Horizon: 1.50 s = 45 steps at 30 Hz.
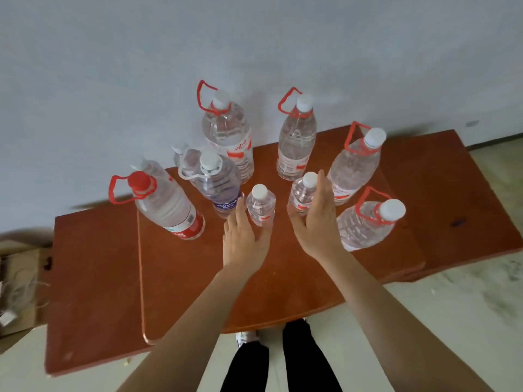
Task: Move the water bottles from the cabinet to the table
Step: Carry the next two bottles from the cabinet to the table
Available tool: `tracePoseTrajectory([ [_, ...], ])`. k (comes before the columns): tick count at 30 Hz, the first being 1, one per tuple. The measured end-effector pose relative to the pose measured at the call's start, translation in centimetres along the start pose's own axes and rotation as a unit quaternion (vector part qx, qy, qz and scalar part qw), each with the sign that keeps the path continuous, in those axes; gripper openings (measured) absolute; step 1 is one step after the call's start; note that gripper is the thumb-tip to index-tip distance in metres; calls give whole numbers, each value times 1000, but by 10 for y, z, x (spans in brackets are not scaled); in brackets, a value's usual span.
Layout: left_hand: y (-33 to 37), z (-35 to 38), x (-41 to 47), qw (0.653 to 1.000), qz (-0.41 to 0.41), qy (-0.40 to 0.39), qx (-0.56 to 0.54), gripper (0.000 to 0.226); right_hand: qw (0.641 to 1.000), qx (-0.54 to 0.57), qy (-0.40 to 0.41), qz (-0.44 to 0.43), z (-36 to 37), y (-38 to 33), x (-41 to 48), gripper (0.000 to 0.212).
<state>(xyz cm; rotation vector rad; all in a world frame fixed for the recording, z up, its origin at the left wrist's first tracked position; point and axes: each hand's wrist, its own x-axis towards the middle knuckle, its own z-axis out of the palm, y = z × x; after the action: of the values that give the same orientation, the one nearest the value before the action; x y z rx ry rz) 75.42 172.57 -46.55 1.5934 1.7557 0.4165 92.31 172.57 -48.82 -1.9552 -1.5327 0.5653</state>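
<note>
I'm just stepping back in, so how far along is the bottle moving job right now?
Nine water bottles already stand on the red-brown table. In hand: nothing gripped yet; the left hand is open beside one small bottle, and the right hand is open against the other small bottle. The cabinet isn't visible, so what's left can't be judged.

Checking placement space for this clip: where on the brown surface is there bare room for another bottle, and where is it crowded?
Free: the near strip of the brown surface between the bottles and the front edge, under the forearms, plus the lower side panels left and right. Crowded: the back half by the wall, where the left hand and right hand flank two small bottles.
</note>
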Motion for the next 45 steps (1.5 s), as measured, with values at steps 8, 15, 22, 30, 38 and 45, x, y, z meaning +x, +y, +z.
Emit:
tracePoseTrajectory([
  [8, -11, 49, 49, 997, -23, 48, -61, 93, 995, 73, 64, 9, 42, 44, 36, 95],
  [15, -17, 52, 42, 995, -5, 63, -82, 75, 992, 80, 89, -41, 49, 47, 34, 76],
  [22, -11, -7, -6, 988, 61, 126, -60, 70, 987, 90, 99, -84, 12, 7, 9, 69],
  [30, 52, -144, -62, 927, 191, 314, -82, 73, 957, 109, 167, -209, -76, -129, 10, 67],
  [38, 61, -270, -147, 840, 153, 520, -43, 72, 899, 163, 175, -367, -119, -286, 1, 66],
  [45, -13, -296, -268, 752, -36, 658, 3, 74, 838, 244, -1, -488, -48, -372, -86, 68],
])
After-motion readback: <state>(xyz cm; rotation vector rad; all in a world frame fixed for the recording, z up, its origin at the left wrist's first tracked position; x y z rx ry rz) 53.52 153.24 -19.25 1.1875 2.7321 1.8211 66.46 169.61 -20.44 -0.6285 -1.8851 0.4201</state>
